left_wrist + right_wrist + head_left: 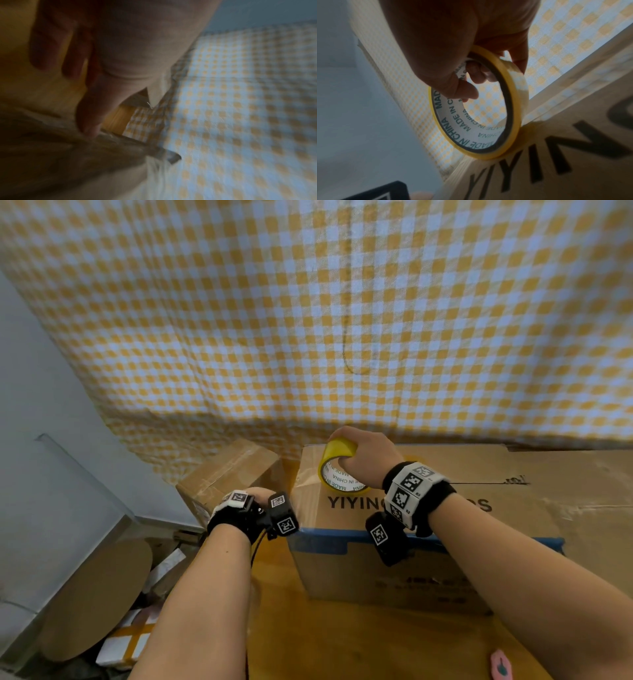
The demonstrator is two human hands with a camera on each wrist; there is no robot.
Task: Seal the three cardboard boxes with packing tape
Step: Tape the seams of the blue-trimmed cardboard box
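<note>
A large cardboard box (513,470) printed with black letters stands on the wooden table. My right hand (364,457) grips a yellow roll of packing tape (337,453) and holds it on edge against the box's top at its far left corner. In the right wrist view my fingers (476,75) curl through the roll (453,128), which touches the box (573,148). My left hand (258,494) is low against the box's left side, mostly hidden behind the wrist device. In the blurred left wrist view its fingers (89,115) reach straight down to cardboard. A smaller taped box (233,470) stands behind, to the left.
A yellow-and-white checked cloth (342,320) hangs close behind the boxes. Left of the table, lower down, are a grey cabinet (68,491), a round brown disc (99,594) and several small parcels (126,642). A pink object (500,666) lies at the table's near edge.
</note>
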